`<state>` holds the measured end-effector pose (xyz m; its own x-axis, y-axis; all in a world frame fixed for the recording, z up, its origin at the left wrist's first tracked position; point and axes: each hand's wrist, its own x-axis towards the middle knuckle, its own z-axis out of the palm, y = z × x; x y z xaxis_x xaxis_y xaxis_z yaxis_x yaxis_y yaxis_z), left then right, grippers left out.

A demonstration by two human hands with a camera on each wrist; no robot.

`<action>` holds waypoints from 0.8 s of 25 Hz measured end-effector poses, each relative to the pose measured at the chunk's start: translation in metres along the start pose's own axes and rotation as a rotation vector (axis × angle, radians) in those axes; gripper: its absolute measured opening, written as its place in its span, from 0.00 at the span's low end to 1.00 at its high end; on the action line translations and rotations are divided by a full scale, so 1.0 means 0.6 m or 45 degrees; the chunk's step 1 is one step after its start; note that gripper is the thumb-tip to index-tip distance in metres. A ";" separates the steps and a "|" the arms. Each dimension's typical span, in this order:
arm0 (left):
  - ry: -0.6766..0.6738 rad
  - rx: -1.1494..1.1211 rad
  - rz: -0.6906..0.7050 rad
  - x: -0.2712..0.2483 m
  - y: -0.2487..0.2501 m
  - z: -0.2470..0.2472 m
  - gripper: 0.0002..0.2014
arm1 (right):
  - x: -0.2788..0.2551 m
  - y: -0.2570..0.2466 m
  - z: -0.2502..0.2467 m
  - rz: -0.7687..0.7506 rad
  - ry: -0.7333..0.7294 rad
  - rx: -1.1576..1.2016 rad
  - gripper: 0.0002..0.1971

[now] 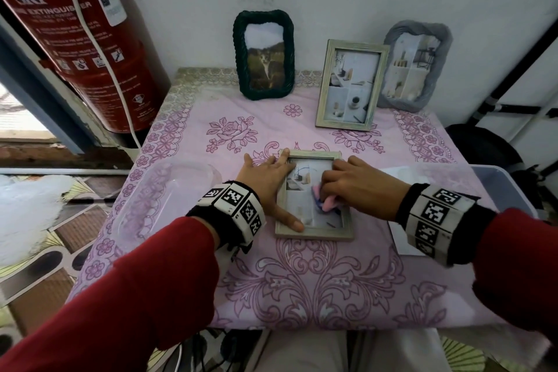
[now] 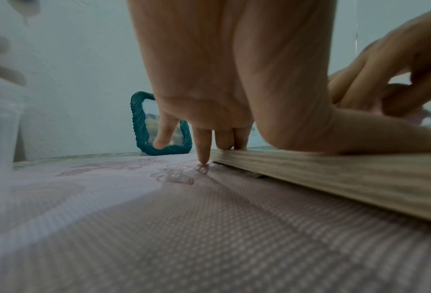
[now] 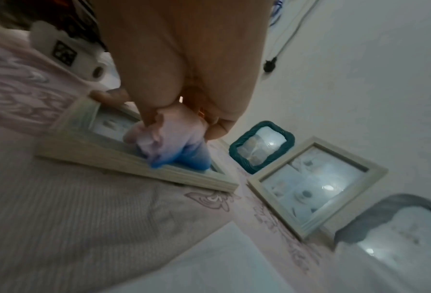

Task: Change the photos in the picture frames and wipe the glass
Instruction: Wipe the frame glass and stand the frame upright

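1. The head view was evenly and softly lit, with daylight showing at a window (image 1: 18, 118) on the left edge.
2. Wide-angle distortion bent that view's borders: the fire extinguisher (image 1: 75, 36) and the wall lines leaned inward.
3. The right hand (image 1: 359, 187) was slightly smeared with motion blur there.
4. The left wrist view was dim and bluish; the left hand (image 2: 221, 79) cast a soft shadow across the tablecloth (image 2: 159, 228), and a translucent haze blurred the left edge.
5. The right wrist view was dim, tilted and blurred overall.
6. Small bright glare spots sat on the glass of the standing wooden frame (image 3: 317, 190) and the green frame (image 3: 261, 146).
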<state>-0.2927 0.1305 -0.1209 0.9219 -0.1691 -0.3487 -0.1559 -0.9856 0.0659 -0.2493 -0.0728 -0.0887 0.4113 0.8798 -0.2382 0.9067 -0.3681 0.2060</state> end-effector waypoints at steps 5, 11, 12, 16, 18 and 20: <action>0.006 0.021 -0.006 -0.001 0.003 -0.003 0.66 | 0.025 -0.039 0.012 0.067 0.027 0.199 0.12; 0.006 0.008 0.005 -0.002 0.002 -0.002 0.66 | -0.025 -0.030 0.022 0.055 0.084 0.139 0.14; 0.012 0.003 0.008 -0.001 0.001 -0.002 0.66 | -0.020 -0.022 0.019 0.103 0.071 0.079 0.14; 0.019 -0.020 0.012 0.002 -0.001 0.000 0.66 | 0.030 -0.015 0.003 0.302 0.050 0.109 0.09; 0.027 -0.028 0.012 0.001 0.001 0.000 0.67 | 0.061 -0.018 -0.003 0.381 0.041 0.232 0.06; 0.029 -0.039 0.010 0.002 0.001 0.002 0.69 | 0.080 -0.024 0.001 0.397 0.061 0.400 0.07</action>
<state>-0.2918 0.1299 -0.1222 0.9284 -0.1763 -0.3270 -0.1525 -0.9835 0.0971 -0.2423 -0.0253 -0.1034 0.6712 0.7227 -0.1648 0.7277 -0.6848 -0.0391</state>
